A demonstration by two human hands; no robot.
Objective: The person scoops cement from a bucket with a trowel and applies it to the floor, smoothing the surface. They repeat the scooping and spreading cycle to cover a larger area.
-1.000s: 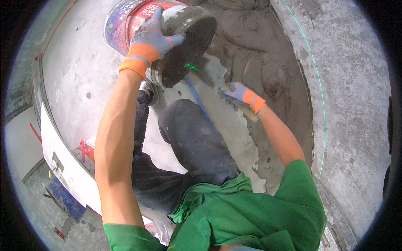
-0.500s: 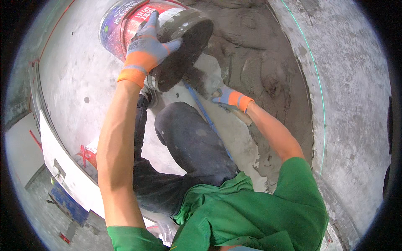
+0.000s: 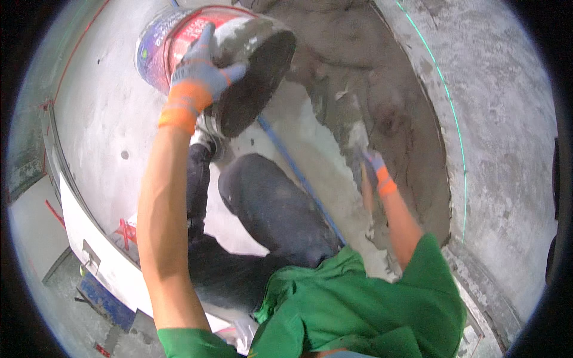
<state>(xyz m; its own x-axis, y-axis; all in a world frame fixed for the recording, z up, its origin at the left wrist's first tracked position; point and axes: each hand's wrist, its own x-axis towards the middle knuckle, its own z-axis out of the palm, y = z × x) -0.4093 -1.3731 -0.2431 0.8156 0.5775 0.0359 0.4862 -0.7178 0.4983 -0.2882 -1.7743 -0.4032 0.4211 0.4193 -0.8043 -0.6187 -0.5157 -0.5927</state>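
Note:
My left hand [image 3: 203, 74], in a grey and orange work glove, grips a large red and purple bucket [image 3: 179, 36] near its rim. The bucket lies tipped on its side with its dark, mortar-smeared mouth toward me. Off to the right, my gloved right hand [image 3: 375, 166] is closed round the handle of a trowel [image 3: 366, 194]. Its blade is against the wet grey mortar [image 3: 382, 89] spread over the floor; motion blurs its outline. Whether mortar sits on the blade I cannot tell.
A blue hose or cable [image 3: 292, 161] runs across the floor beside my bent knee. A green laser line [image 3: 453, 113] crosses the grey surface at right. At left stand a white panel [image 3: 101, 262] and a red item [image 3: 126, 231]; a blue object [image 3: 106, 301] lies beyond the panel.
My right hand has moved the trowel from near the bucket's mouth rightward onto the mortar. My left hand and the bucket have shifted slightly left.

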